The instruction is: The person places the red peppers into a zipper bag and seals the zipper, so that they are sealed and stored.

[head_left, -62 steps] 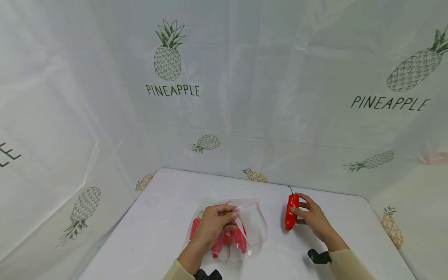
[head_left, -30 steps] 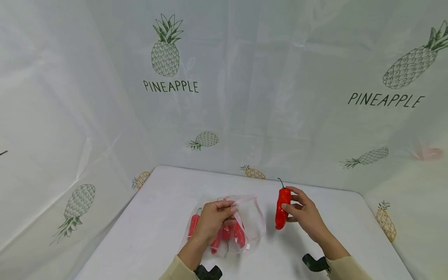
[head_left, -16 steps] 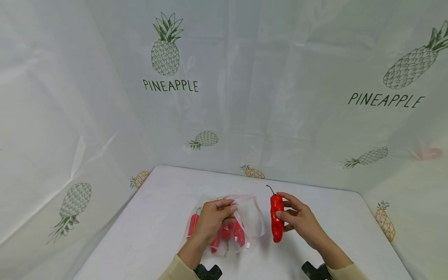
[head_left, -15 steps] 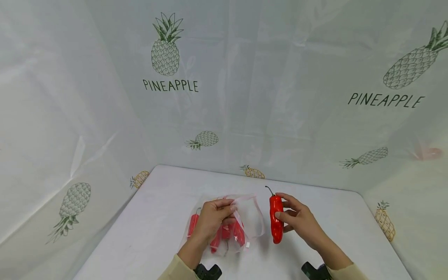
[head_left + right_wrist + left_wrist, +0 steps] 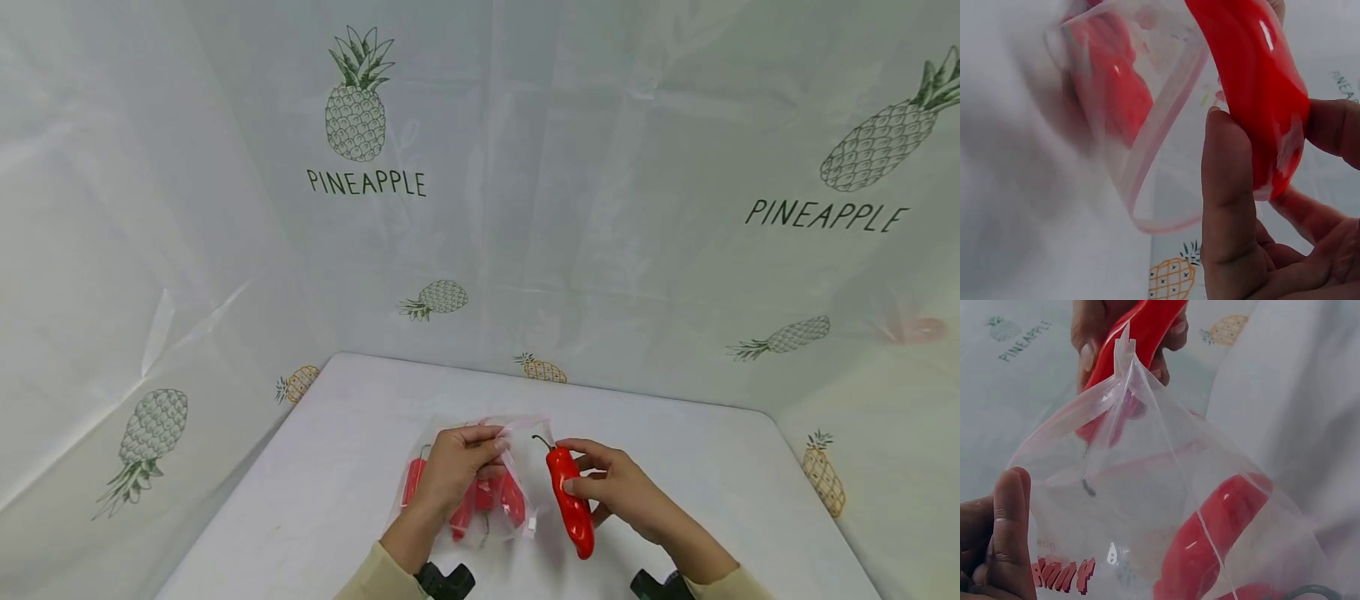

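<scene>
A clear zip bag (image 5: pixel 517 446) with a pink rim lies on the table with several red peppers (image 5: pixel 512 500) inside. My left hand (image 5: pixel 457 467) pinches the bag's rim between thumb and fingers, and the mouth faces right. My right hand (image 5: pixel 611 483) grips another red chili pepper (image 5: pixel 572 500) around its middle, tilted with its thin dark stem toward the bag's mouth. In the left wrist view the stem end of this pepper (image 5: pixel 1141 337) shows through the clear plastic. Beside it, the right wrist view shows the pink-edged opening (image 5: pixel 1166 106) spread apart.
The white table (image 5: pixel 360 400) has rounded far corners. A pale curtain (image 5: pixel 562 250) printed with pineapples hangs behind and at both sides. A dark wrist-camera mount (image 5: pixel 446 581) sits on the left wrist.
My right hand has carried the pepper leftward and nearer, from right of the bag up to its mouth, and the pepper has tilted. The left hand still pinches the bag, almost unmoved.
</scene>
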Motion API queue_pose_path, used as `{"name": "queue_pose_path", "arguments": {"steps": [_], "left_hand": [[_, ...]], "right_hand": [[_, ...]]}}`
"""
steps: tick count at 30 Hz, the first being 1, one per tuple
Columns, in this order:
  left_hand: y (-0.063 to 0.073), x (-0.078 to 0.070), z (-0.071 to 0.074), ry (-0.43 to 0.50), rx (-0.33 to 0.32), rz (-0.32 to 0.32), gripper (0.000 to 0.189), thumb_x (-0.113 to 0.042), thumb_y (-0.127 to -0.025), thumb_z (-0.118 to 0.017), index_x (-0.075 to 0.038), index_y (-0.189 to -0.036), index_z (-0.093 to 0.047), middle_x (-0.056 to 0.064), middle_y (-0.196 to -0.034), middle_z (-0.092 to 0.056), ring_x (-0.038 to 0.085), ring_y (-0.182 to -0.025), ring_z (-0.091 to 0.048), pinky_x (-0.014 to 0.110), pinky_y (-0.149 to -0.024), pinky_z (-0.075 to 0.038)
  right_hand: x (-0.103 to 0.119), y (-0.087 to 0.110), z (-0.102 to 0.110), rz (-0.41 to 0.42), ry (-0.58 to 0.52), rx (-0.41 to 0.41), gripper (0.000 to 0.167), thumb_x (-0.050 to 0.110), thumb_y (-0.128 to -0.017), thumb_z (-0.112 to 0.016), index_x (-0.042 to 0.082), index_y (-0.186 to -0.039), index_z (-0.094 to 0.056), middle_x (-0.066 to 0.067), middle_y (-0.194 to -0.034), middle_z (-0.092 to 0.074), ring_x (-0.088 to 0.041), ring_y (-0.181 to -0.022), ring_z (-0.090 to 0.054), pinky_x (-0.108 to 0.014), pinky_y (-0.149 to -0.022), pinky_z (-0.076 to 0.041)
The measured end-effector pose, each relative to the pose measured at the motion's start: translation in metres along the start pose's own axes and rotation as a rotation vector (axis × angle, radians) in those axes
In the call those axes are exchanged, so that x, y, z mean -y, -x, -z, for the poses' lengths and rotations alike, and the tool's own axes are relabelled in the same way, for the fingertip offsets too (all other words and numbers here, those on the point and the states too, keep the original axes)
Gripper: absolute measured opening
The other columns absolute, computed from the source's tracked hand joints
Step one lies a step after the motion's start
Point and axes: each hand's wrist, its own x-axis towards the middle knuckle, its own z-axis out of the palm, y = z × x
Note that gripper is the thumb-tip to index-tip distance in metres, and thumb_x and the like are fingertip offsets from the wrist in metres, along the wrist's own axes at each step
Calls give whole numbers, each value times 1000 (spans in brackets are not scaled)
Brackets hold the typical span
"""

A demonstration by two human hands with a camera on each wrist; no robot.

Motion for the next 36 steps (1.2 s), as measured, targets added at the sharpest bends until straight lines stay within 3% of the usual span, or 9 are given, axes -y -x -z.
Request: {"name": "queue_pose_path", "arguments": {"steps": [13, 18, 24, 30, 36], "left_hand": [[6, 3, -9, -75, 61, 39, 28, -15, -96, -79, -3, -122, -78, 8, -103, -77, 13, -75, -76, 29, -75, -66], [9, 4, -11, -94, 85, 59, 28, -15, -96, -79, -6, -123, -79, 8, -102, -78, 13, -74, -76, 26, -71, -65], [10, 5, -14, -24, 117, 77, 29, -13, -97, -77, -3, -125, -77, 14, -108, -79, 12, -69, -74, 21, -66, -63], [7, 5, -12, 3, 71, 48, 32, -14, -96, -78, -2, -126, -76, 13, -110, -78, 12, -71, -76, 26, -72, -65], [5, 2, -6, 10, 29, 33, 37, -15, -97, -78, -2, -131, -73, 7, -104, -75, 13, -74, -73, 26, -74, -66]], "right_hand": [[7, -19, -14, -40, -12, -41, 66, 17, -93, -75, -1, -152, -50, -16, -111, -69, -27, -86, -71, -45, -64, -67], [7, -22, -22, -43, -29, -120, 69, 16, -93, -75, -4, -153, -48, -17, -112, -70, -25, -84, -72, -44, -65, -67], [4, -28, -36, -10, -32, -257, 66, 16, -93, -76, -1, -151, -50, -19, -113, -68, -24, -82, -72, -44, -62, -67], [0, -30, -49, 8, 63, -346, 71, 20, -89, -85, 4, -150, -53, -20, -119, -67, -22, -82, -71, -41, -57, -66], [-1, -28, -55, 25, 140, -344, 72, 26, -89, -86, 5, -150, -53, -17, -119, -67, -22, -85, -72, -37, -59, -66]]}}
